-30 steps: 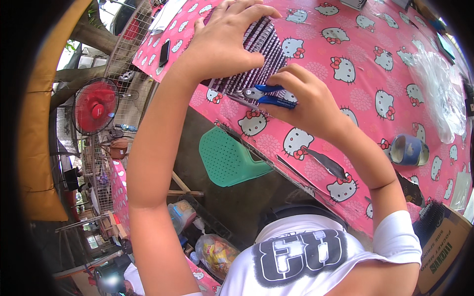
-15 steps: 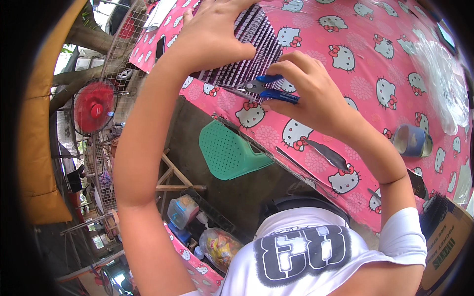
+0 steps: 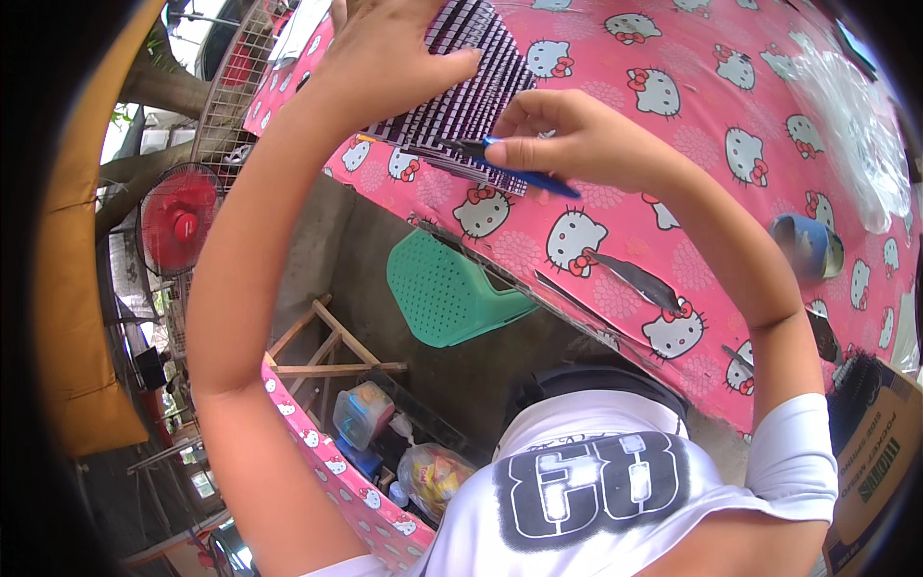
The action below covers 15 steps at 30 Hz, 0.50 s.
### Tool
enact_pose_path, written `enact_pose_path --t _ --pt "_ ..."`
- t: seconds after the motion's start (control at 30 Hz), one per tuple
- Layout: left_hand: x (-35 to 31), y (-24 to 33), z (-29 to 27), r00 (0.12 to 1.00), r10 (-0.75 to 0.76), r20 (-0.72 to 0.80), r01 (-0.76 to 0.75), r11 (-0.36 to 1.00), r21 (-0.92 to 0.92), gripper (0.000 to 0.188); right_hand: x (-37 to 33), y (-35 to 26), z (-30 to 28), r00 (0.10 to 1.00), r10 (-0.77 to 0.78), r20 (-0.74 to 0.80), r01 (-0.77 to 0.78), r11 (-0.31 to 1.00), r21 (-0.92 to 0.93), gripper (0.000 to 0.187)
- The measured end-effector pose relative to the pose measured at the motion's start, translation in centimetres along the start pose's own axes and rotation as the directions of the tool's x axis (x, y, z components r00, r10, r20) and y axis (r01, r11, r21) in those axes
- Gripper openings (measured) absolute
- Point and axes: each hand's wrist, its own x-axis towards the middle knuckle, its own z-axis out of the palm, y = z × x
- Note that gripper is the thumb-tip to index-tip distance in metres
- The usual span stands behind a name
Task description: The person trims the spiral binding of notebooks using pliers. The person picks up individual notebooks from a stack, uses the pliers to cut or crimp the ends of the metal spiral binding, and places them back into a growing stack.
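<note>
A woven-looking sheet with a dark purple and white grid lies on the pink patterned tablecloth, near the table's edge. My left hand rests over its left part, thumb stretched away from the palm; most of its fingertips pass out of view at the top. In my right hand is a pair of blue-handled pliers, gripped between thumb and fingers. The dark jaws point left, over the sheet's lower edge. Whether they bite on a strip cannot be made out.
Along the near table edge lies a dark pointed blade. Farther right are a blue-and-clear roll or cup and crumpled clear plastic. Below the edge stands a green stool. A red fan is at left, a cardboard box at lower right.
My right hand has turned, so the pliers now show mostly one handle and the handles look closer together. Both hands and the sheet appear slightly farther up and left, partly as the view shifts.
</note>
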Motion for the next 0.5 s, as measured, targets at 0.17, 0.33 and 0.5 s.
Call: enact_pose_path --t 0.17,0.33,0.5 --pt "0.1 1.4 -5.5 0.953 0.101 0.286 -0.170 0.959 0.228 0.061 -1.9 1.2 -0.2 0.997 0.022 -0.080 -0.017 0.997 0.070 0.039" --pt "-2.2 2.6 -4.3 0.883 0.358 0.305 -0.430 0.876 0.217 0.084 -2.6 2.8 -0.3 0.974 -0.108 -0.197 0.117 0.993 0.034 0.034" --pt "-2.9 0.5 -1.3 0.861 0.392 0.324 -0.473 0.851 0.227 0.059 -3.2 2.4 0.8 0.872 -0.463 -0.158 0.245 0.693 -0.678 0.033"
